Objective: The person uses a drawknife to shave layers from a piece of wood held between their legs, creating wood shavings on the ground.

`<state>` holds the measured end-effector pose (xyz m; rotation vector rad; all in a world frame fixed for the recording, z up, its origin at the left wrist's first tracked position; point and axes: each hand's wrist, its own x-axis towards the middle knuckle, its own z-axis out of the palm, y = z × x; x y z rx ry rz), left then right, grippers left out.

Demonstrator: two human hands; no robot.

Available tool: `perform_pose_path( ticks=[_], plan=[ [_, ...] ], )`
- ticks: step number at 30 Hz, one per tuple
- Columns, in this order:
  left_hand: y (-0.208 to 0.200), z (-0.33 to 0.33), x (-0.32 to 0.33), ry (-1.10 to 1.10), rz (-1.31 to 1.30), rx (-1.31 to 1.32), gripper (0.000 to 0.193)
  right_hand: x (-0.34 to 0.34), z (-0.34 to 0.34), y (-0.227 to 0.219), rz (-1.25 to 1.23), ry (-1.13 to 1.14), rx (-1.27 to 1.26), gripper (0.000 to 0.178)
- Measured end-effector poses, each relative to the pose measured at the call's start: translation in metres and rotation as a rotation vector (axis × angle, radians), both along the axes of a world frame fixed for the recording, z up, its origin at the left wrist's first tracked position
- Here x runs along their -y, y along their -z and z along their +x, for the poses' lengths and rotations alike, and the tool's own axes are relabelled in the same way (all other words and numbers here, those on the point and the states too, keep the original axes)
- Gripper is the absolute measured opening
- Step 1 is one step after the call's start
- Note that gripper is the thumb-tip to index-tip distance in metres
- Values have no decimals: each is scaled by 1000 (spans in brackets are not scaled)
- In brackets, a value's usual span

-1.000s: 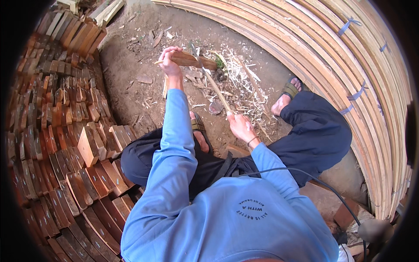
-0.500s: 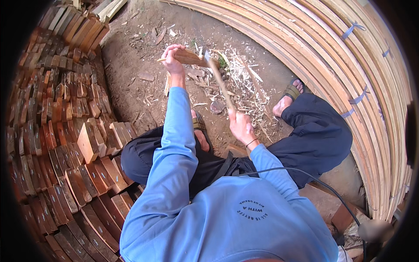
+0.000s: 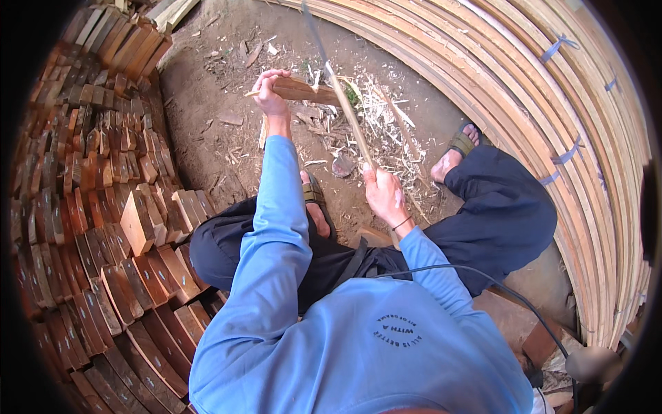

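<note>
My left hand (image 3: 272, 98) is closed round the left end of a short brown piece of wood (image 3: 305, 91), held above the dirt floor. A thin pale stick end (image 3: 252, 94) juts out on the hand's left side. In my right hand (image 3: 386, 193) is a long-handled knife (image 3: 353, 121), gripped low on its pale wooden handle. Its narrow grey blade points away from me, blurred toward the tip. The handle passes the right end of the wood; I cannot tell whether they touch. A curled shaving (image 3: 316, 81) stands at the wood's far edge.
Pale shavings (image 3: 393, 124) litter the dirt floor (image 3: 207, 138) beyond my sandalled feet. Stacked wooden pieces (image 3: 89, 234) rise along my left. Long, bent bundled strips (image 3: 524, 90) curve round the far and right sides, tied with bluish bands (image 3: 567, 152). A black cable (image 3: 510, 290) crosses my right arm.
The knife's blade has swung up and away from me, so more of its length shows. My right hand has shifted slightly; my left still holds the wood in nearly the same place.
</note>
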<state>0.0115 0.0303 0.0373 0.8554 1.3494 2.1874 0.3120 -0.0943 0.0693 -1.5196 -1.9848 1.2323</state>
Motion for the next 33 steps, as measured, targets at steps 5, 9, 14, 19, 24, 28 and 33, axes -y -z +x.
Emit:
perform_pose_path(
  ticks=[5, 9, 14, 19, 24, 28, 33],
  plan=[
    [7, 0, 0, 7, 85, 69, 24, 12, 9, 50, -33, -82, 157, 52],
    [8, -9, 2, 15, 14, 17, 25, 1, -1, 8, 7, 31, 29, 55],
    [7, -3, 1, 26, 50, 93, 26, 8, 8, 53, -77, -95, 110, 57],
    [3, -10, 9, -43, 1, -7, 27, -3, 2, 9, 9, 33, 16, 57],
    [13, -8, 5, -2, 15, 45, 28, 17, 10, 70, -60, -73, 109, 56],
    [6, -9, 5, -20, 5, 10, 28, 0, 2, 18, -8, -38, 20, 56],
    [8, -4, 11, 22, 28, 68, 29, 14, 12, 47, -123, -92, 141, 60]
  ],
)
